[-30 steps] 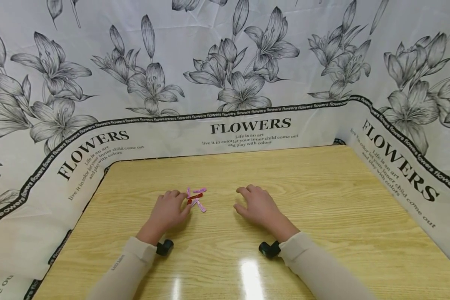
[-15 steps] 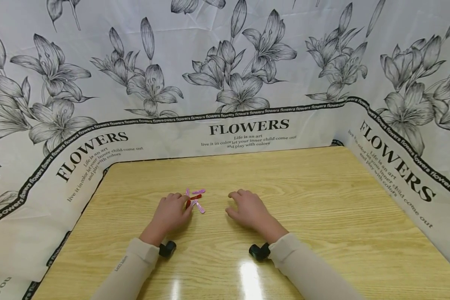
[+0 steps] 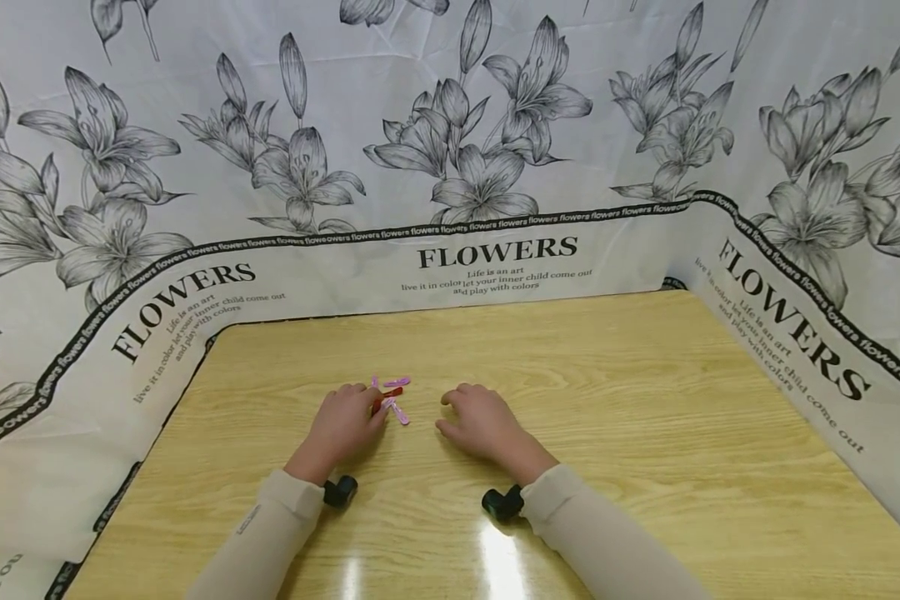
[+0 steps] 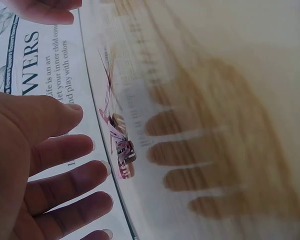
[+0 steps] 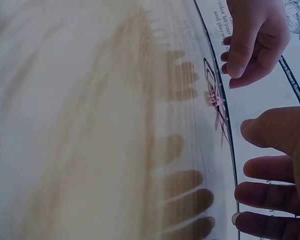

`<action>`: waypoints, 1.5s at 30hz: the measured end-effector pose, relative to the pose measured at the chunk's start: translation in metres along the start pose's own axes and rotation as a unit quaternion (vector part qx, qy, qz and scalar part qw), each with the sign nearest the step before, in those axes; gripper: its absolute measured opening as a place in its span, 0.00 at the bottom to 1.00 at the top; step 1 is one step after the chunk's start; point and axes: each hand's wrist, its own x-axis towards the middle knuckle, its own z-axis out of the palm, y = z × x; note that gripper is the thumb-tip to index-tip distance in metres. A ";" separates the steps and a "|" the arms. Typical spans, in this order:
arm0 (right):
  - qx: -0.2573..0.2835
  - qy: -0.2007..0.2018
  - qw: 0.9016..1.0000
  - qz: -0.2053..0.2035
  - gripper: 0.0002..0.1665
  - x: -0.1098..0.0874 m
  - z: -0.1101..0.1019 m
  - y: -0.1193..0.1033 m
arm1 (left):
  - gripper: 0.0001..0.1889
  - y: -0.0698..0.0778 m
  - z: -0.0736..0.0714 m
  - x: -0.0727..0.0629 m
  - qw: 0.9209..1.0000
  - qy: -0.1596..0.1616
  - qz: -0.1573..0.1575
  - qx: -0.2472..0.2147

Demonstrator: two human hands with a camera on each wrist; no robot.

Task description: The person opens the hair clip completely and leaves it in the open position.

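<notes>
Pink and red clips (image 3: 400,412) lie just beside the left hand (image 3: 345,423), apart from the right hand (image 3: 483,423); both hands are empty, loosely spread.

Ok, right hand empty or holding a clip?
Empty: the right hand shows nothing between its parted fingers; the visible clips lie apart from it.

Tabletop (image 3: 667,408) passable rightward — clips (image 3: 400,412) lie between hands (image 3: 482,423).

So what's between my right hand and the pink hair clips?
Just bare wood-grain tabletop lies between your right hand and the pink hair clips; the head view shows it.
</notes>
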 end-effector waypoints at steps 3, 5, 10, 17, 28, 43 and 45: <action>0.001 -0.004 1.000 -0.008 0.22 0.002 0.002 -0.003 | 0.10 0.000 0.000 0.001 1.000 -0.001 0.001 -0.004; 0.002 -0.008 1.000 -0.011 0.22 0.004 0.003 -0.005 | 0.09 0.000 0.000 0.002 1.000 -0.004 -0.001 -0.006; 0.014 -0.010 1.000 -0.015 0.20 0.008 0.007 -0.010 | 0.09 0.000 0.002 0.006 1.000 -0.015 -0.008 -0.013; 0.027 -0.004 0.999 -0.028 0.18 0.013 0.010 -0.018 | 0.08 0.002 0.002 0.013 0.999 -0.031 -0.022 -0.036; 0.043 -0.014 0.999 -0.015 0.17 0.021 0.016 -0.027 | 0.09 0.005 0.000 0.020 0.998 -0.052 -0.023 -0.040; 0.057 -0.035 0.998 0.010 0.15 0.029 0.018 -0.033 | 0.08 0.005 0.002 0.026 0.995 -0.063 -0.040 -0.065; 0.057 -0.037 0.998 0.011 0.15 0.031 0.018 -0.034 | 0.08 0.005 0.003 0.026 0.995 -0.063 -0.039 -0.068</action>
